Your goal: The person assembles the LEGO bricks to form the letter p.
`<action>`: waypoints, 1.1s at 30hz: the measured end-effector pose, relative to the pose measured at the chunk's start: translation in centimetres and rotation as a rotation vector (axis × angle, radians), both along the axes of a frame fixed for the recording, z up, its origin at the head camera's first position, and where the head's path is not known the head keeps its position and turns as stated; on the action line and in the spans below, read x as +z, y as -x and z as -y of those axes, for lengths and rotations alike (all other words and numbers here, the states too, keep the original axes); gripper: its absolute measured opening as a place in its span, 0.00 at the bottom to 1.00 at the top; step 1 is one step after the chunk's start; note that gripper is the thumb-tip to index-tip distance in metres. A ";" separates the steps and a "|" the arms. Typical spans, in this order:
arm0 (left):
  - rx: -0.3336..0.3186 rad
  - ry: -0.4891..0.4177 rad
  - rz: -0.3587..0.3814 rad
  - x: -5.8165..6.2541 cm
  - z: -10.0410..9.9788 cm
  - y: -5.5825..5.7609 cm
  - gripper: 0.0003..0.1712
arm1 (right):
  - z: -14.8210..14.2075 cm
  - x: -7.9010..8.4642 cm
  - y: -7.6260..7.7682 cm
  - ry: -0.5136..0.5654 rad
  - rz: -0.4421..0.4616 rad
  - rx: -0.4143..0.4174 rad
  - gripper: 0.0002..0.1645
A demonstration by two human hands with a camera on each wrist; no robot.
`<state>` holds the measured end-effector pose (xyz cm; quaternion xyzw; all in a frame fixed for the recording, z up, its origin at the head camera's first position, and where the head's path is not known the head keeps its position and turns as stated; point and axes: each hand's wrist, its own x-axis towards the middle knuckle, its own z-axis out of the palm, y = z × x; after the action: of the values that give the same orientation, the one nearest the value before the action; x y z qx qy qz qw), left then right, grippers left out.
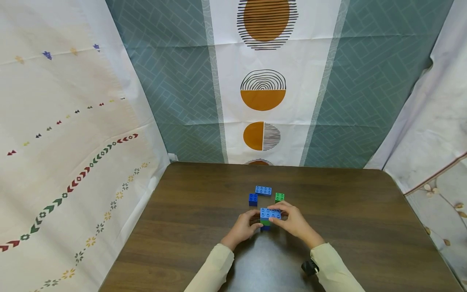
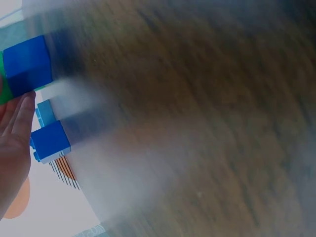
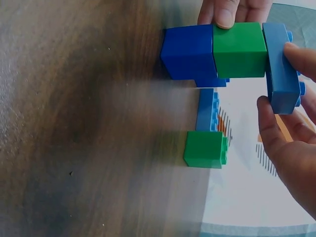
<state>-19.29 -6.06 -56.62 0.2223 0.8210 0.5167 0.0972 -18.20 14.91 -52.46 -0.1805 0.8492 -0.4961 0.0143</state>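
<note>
My right hand (image 1: pixel 297 223) pinches a long light blue toy brick (image 3: pixel 280 74) by its two ends, studs facing up. That brick sits right at the top of a green brick (image 3: pixel 239 50), jutting past it to one side. Below the green one is a dark blue brick (image 3: pixel 188 52), standing on the table, so the three form a short column. From the other side my left hand (image 1: pixel 242 227) grips the green brick between thumb and fingers. In the left wrist view, the left hand (image 2: pixel 17 133) shows only partly, beside the dark blue brick (image 2: pixel 28 64).
Behind the column lie a light blue brick (image 1: pixel 263 190), a dark blue brick (image 1: pixel 253 199) and a green brick (image 1: pixel 279 197), set apart from my hands. The brown wooden table (image 1: pixel 197 202) ends at a patterned cloth (image 1: pixel 182 101) hung behind it.
</note>
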 end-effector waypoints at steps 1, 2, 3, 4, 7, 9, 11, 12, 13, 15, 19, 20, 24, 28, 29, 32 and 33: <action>0.006 -0.003 0.006 -0.1 0.0 0.0 0.20 | 0.0 -0.1 0.0 -0.002 -0.004 -0.002 0.19; 0.013 -0.009 0.014 -0.1 0.0 -0.1 0.20 | 0.0 -0.2 -0.1 -0.004 -0.011 -0.002 0.19; 0.020 -0.017 0.021 -0.2 0.0 -0.1 0.20 | 0.1 -0.2 -0.1 -0.008 -0.019 -0.003 0.19; 0.027 -0.028 0.026 -0.3 0.0 -0.2 0.21 | 0.1 -0.3 -0.1 -0.013 -0.027 -0.002 0.19; 0.042 -0.060 0.031 -0.4 -0.1 -0.3 0.21 | 0.2 -0.4 -0.2 -0.035 -0.061 0.011 0.20; 0.045 -0.072 0.026 -0.4 -0.1 -0.3 0.21 | 0.4 -0.3 -0.3 -0.038 -0.068 0.017 0.20; 0.041 -0.075 0.021 -0.3 -0.2 -0.3 0.21 | 0.5 -0.2 -0.3 -0.039 -0.068 0.021 0.21; 0.038 -0.073 0.019 -0.2 -0.2 -0.3 0.21 | 0.6 -0.1 -0.4 -0.037 -0.067 0.019 0.21; 0.034 -0.070 0.015 -0.2 -0.2 -0.3 0.21 | 0.7 -0.1 -0.4 -0.034 -0.062 0.015 0.21; 0.027 -0.063 0.004 -0.1 -0.2 -0.2 0.21 | 0.8 -0.1 -0.4 -0.032 -0.068 0.009 0.20; 0.022 -0.050 -0.007 0.1 -0.2 0.0 0.21 | 1.0 -0.1 -0.3 -0.026 -0.095 0.006 0.20; 0.023 -0.048 -0.010 0.1 -0.1 0.0 0.21 | 1.0 0.0 -0.3 -0.027 -0.105 0.008 0.20; 0.019 -0.053 -0.006 1.3 -0.1 -0.4 0.20 | 1.2 0.1 -0.1 -0.034 -0.092 0.005 0.19; 0.021 -0.045 0.014 1.2 -0.2 -0.3 0.21 | 1.2 0.1 -0.1 -0.039 -0.060 -0.004 0.19; 0.020 -0.041 0.011 0.7 -0.2 -0.1 0.21 | 1.2 0.1 -0.1 -0.043 -0.061 -0.007 0.19; 0.022 -0.033 0.004 0.1 -0.2 0.1 0.20 | 1.3 0.2 -0.2 -0.057 -0.079 -0.017 0.19; 0.022 -0.032 0.002 0.1 -0.2 0.1 0.20 | 1.3 0.2 -0.2 -0.060 -0.083 -0.020 0.19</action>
<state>-19.40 -5.82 -56.48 0.2142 0.8151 0.5310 0.0887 -17.97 13.62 -52.22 -0.1917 0.8654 -0.4626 -0.0206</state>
